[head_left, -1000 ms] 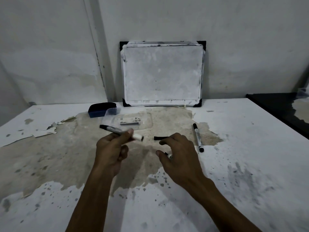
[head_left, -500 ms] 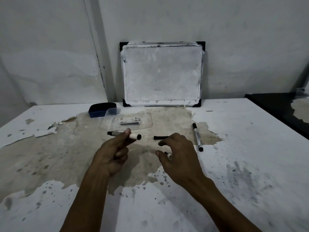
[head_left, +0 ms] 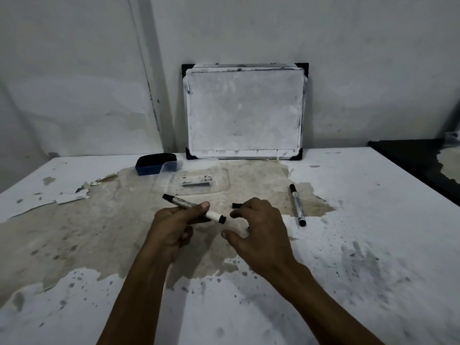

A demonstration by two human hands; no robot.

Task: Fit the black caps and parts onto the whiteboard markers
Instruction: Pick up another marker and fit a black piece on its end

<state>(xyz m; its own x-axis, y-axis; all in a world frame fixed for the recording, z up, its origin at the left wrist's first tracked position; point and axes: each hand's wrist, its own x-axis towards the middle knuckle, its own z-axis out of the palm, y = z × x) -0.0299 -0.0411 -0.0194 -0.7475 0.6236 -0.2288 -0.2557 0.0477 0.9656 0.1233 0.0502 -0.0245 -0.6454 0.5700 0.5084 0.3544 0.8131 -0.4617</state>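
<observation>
Left hand [head_left: 174,226] grips marker [head_left: 194,208] — level | right hand [head_left: 258,230] curled, seemingly empty — hovering

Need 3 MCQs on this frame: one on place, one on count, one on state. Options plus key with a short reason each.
1. Where does the whiteboard stand?
A. flat on the table
B. leaning on the wall at the table's far edge
C. in the right hand

2. How many markers show?
A. two
B. four
C. none

3. What is the left hand doing?
A. resting empty on the table
B. gripping the eraser
C. gripping a marker

Key:
1 B: the board is upright against the wall behind the table.
2 A: one held marker, and one lying marker to the right on the table.
3 C: its fingers close on the marker's barrel, while the right hand hovers open beside a black cap.
</observation>
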